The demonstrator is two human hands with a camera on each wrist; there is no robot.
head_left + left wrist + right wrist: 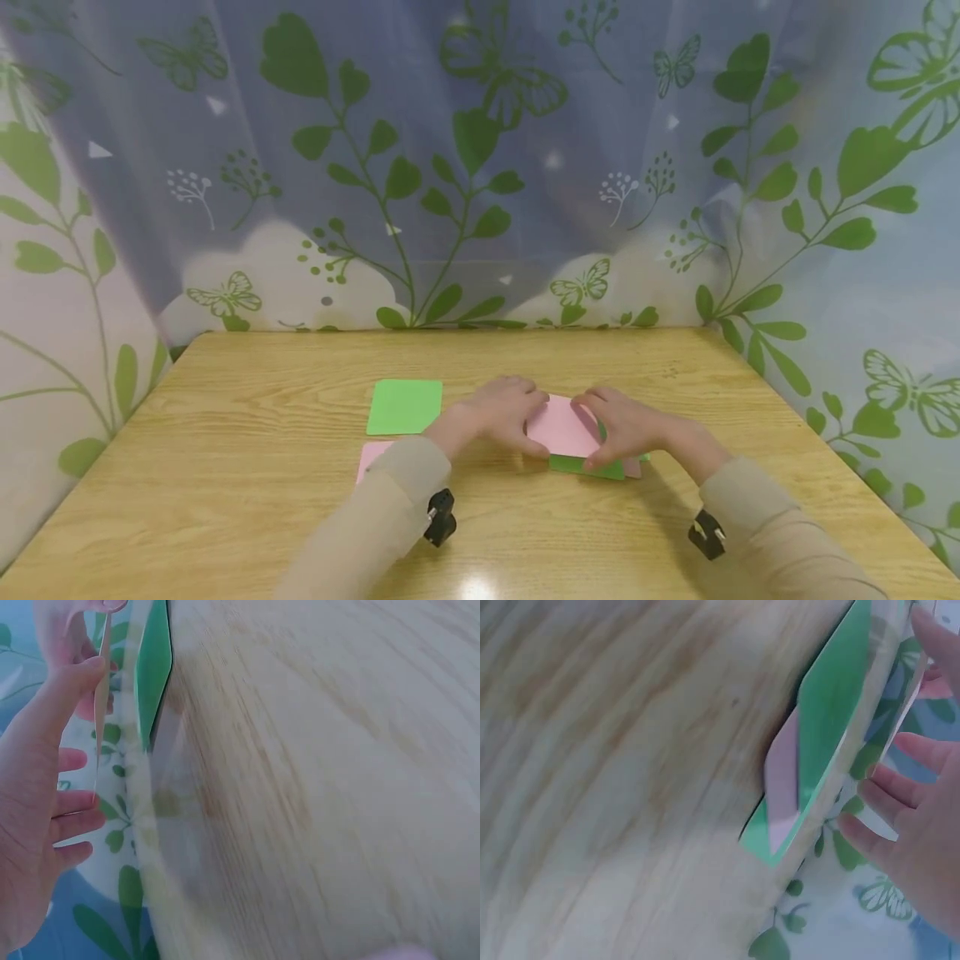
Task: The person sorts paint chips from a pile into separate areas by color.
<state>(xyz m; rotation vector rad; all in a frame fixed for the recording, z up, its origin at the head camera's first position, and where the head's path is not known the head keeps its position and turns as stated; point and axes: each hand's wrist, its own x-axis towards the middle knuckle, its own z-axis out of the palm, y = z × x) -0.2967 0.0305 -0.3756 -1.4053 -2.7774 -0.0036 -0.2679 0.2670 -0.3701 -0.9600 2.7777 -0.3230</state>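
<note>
Both hands hold a square pink card (564, 427) by its opposite sides, raised above a small pile of cards. My left hand (502, 412) grips its left edge, thumb at the near side and fingers at the far side. On the other side, my right hand (630, 427) grips the right edge in the same way. In the left wrist view the held card (101, 705) shows nearly edge-on. Beneath it, the right wrist view shows a green card (832, 712) overlapping a pink card (782, 780), with another green corner (759, 829) under them.
Left of the hands, a green card (405, 407) lies flat on the wooden table (262, 400). Nearer, a pink card (371, 457) is partly hidden by the left sleeve. A leaf-patterned curtain (450, 208) hangs behind the table's far edge.
</note>
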